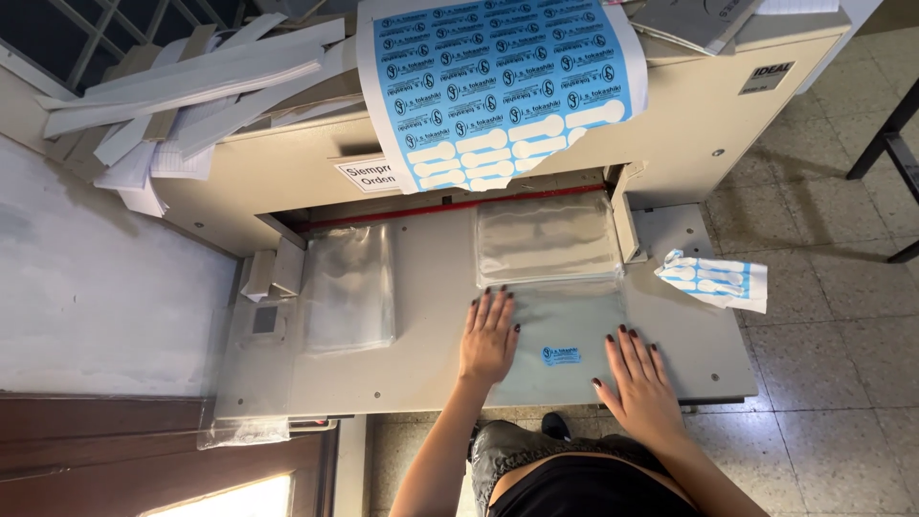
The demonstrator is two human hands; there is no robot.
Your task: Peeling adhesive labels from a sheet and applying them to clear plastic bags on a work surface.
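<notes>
— Look how both hands lie flat: the left hand (488, 337) and the right hand (639, 375) press, fingers spread, gripping nothing, on the clear plastic bag with a small blue label (560, 347), which rests on the beige metal bench of the paper cutter (436, 316).

— It's slippery film; one uneven push and I'd say it skews off the stack of clear plastic bags (546, 239) beyond it.

— And that stack sits right under the red line at the blade slot (459, 209). Fingers sliding forward worry me.

— Farther back, the blue sticker sheet (498, 81) droops over the opening and could hide the edge.
</notes>
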